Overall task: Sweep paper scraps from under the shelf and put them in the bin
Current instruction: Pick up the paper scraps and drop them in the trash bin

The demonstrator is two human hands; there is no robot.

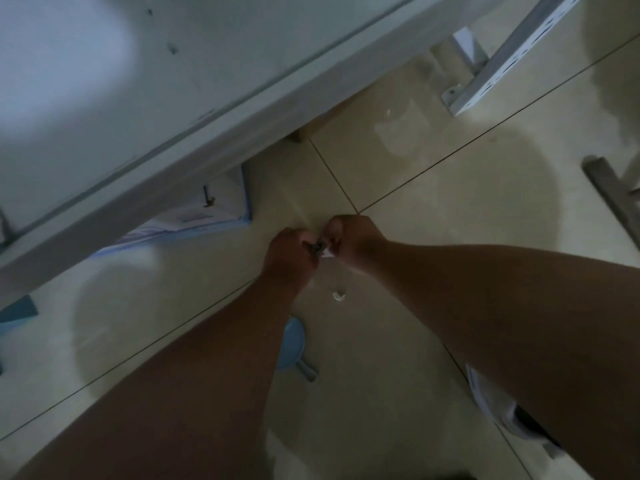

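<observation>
The pale shelf (145,109) crossed the upper left, above the tiled floor (433,174). Both hands met low over the floor, just beside the shelf edge. The left hand (289,258) had curled fingers around a small dark thing, too blurred to name. The right hand (353,240) pinched a white paper scrap (327,252).

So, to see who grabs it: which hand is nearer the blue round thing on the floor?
Left. The left hand is straight beyond the blue round thing, whose forearm partly hides it; the right hand is beyond and off to the right.
</observation>
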